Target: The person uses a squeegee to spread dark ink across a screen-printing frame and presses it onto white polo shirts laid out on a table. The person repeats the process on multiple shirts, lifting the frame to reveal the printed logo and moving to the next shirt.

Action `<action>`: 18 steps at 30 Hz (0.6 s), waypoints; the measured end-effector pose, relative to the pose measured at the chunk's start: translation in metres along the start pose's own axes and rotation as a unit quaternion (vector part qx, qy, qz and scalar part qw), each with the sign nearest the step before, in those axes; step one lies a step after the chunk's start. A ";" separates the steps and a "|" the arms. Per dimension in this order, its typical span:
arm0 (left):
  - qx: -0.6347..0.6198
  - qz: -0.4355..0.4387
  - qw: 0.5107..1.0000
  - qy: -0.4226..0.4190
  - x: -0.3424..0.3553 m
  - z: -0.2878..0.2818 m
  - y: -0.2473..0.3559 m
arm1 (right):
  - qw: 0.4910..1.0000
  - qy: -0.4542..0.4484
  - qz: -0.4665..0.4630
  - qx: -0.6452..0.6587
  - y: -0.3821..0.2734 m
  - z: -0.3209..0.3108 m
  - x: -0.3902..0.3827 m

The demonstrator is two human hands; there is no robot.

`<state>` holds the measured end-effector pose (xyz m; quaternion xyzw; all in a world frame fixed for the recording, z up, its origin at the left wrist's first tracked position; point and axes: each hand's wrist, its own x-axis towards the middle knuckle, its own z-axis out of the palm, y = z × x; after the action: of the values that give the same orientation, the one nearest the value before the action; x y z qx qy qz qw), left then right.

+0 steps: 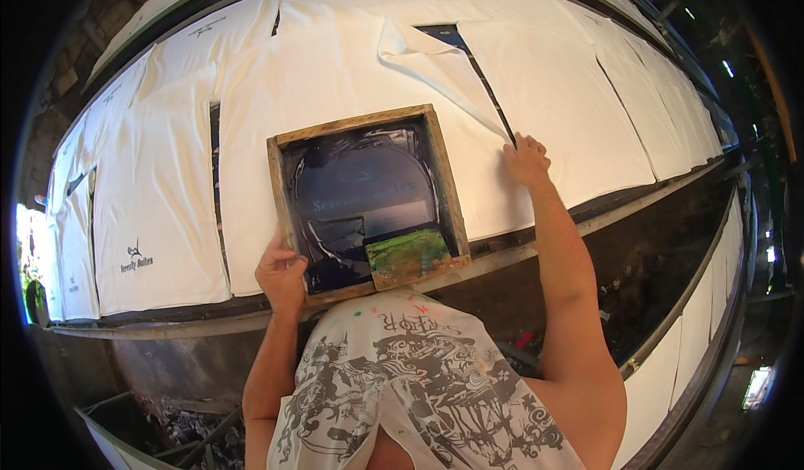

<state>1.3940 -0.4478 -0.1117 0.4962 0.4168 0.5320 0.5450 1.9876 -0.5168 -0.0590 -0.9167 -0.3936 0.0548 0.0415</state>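
Observation:
A wooden-framed printing screen lies on the white cloths close in front of me, dark ink smeared over its mesh. Against its lower left side, my left hand is closed on the frame. A flat piece with a green landscape picture rests in the screen's lower right corner. Farther right, my right hand has its fingers curled at the edge of a white cloth, beside a narrow dark gap. This cloth's far corner is folded back, baring a dark patch of the surface below.
More white cloths cover the long table side by side, several with a small dark print. The table's front rail runs just before my body. Another row of cloths hangs at the lower right, and dark framework surrounds the tables.

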 end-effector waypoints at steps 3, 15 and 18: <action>0.023 -0.018 1.000 0.005 -0.001 0.000 0.005 | 0.999 0.013 0.028 0.031 0.009 -0.008 0.011; -0.007 0.007 1.000 -0.005 -0.006 0.008 0.006 | 0.879 0.043 -0.177 0.441 -0.059 0.005 -0.174; -0.013 -0.006 1.000 0.004 -0.010 0.013 0.013 | 0.842 -0.028 -0.115 0.526 -0.090 0.012 -0.225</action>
<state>1.4037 -0.4595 -0.0980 0.4847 0.4151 0.5357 0.5530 1.7670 -0.6179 -0.0447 -0.7035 -0.4094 0.2744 0.5120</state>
